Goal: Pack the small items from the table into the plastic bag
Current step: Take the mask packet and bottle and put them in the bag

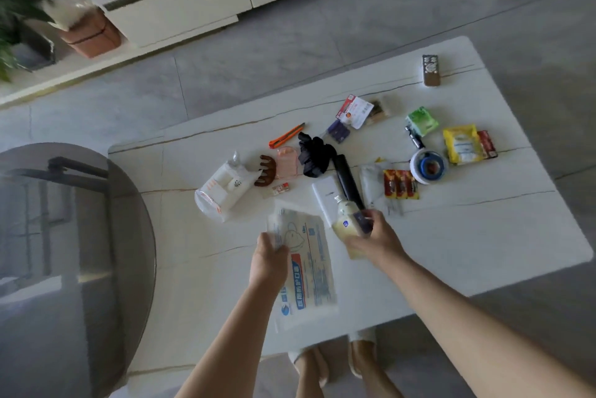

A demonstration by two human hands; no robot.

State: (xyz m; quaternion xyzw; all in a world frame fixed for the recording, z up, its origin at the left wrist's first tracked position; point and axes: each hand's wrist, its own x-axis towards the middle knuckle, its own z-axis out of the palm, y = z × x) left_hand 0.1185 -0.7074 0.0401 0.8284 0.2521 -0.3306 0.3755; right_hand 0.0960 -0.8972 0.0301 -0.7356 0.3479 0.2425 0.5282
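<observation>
Two hands busy: our left hand (269, 255) pinches the plastic bag (303, 265) at the table's (483, 236) near edge, our right hand (375, 236) grips a pale bottle (346, 220) (blurry). Next it probably goes into the bag's mouth; other items lie farther back.

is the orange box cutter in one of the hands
No, the orange box cutter lies on the table, while the left hand holds a plastic bag and the right hand grips a small bottle.
</observation>
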